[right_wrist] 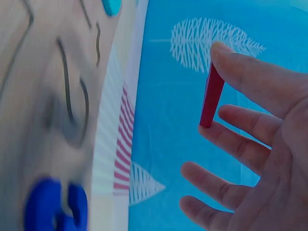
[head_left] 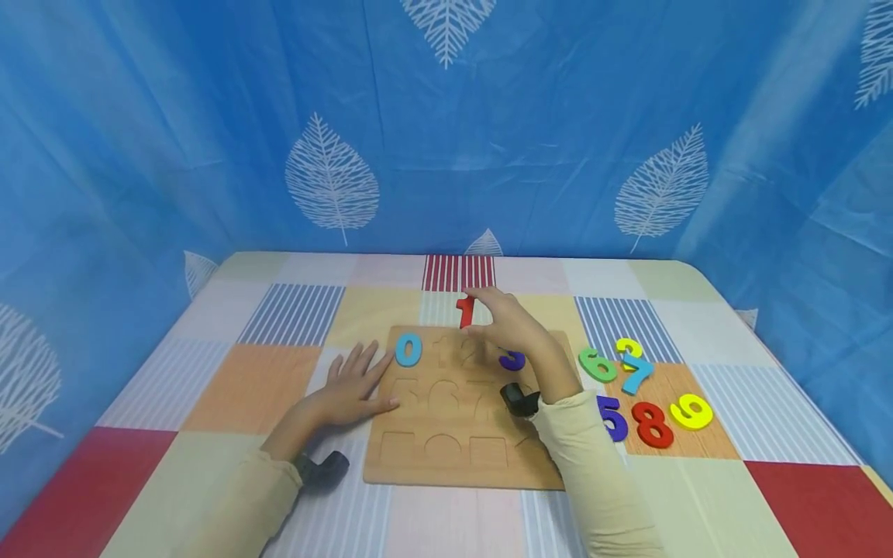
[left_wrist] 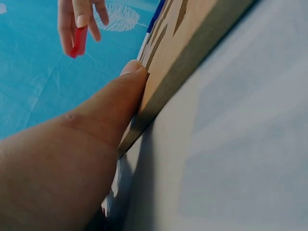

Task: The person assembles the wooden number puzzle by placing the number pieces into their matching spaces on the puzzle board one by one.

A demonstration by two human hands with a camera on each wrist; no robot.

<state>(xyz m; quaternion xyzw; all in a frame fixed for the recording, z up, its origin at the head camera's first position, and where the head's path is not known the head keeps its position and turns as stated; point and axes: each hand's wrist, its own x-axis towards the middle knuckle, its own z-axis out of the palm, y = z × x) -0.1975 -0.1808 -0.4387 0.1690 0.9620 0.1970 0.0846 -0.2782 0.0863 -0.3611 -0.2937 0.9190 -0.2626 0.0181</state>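
Between the thumb and a fingertip my right hand (head_left: 508, 322) pinches a red number 1 (head_left: 465, 311), held up over the far edge of a wooden number puzzle board (head_left: 453, 474). Its other fingers spread apart in the right wrist view. My left hand (head_left: 349, 390) rests at the board's left side, fingers spread, and in the left wrist view its thumb (left_wrist: 132, 79) touches the board's edge. A light blue 0 (head_left: 401, 351) lies at the board's top left. Toward the top right is a purple 3 (head_left: 512, 361), partly hidden by the right hand in the head view.
Right of the board lie a green 6 (head_left: 590, 363), a light blue 7 (head_left: 636, 369) overlapping a yellow number (head_left: 628, 344), a purple 5 (head_left: 615, 423), a red 8 (head_left: 652, 425) and a yellow 9 (head_left: 703, 412). A blue leaf-patterned curtain (head_left: 516, 155) hangs behind the table.
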